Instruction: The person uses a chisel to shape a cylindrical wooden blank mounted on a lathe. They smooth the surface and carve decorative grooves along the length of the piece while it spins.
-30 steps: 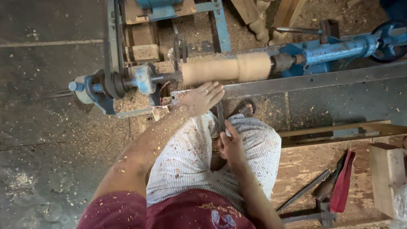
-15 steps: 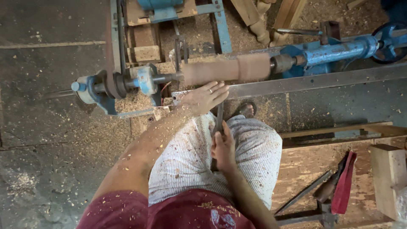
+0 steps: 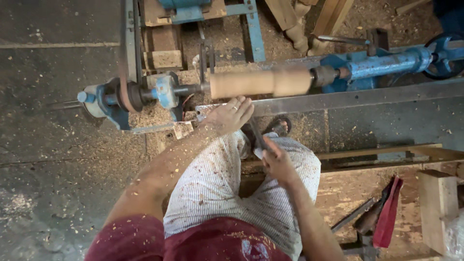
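Wood cylinder (image 3: 261, 82), pale, mounted lengthwise between blue lathe (image 3: 382, 65) ends, above steel tool rest (image 3: 348, 99). Left hand (image 3: 229, 116): flat, fingers spread, resting on rest's left end just below cylinder. Right hand (image 3: 276, 162): closed around dark chisel (image 3: 257, 137) handle, over striped lap. Sawdust across floor (image 3: 53, 169).

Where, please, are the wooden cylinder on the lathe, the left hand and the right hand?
wooden cylinder (image 3: 261, 82): head view, middle of its side.
left hand (image 3: 229, 116): head view, back of hand.
right hand (image 3: 276, 162): head view, back of hand.
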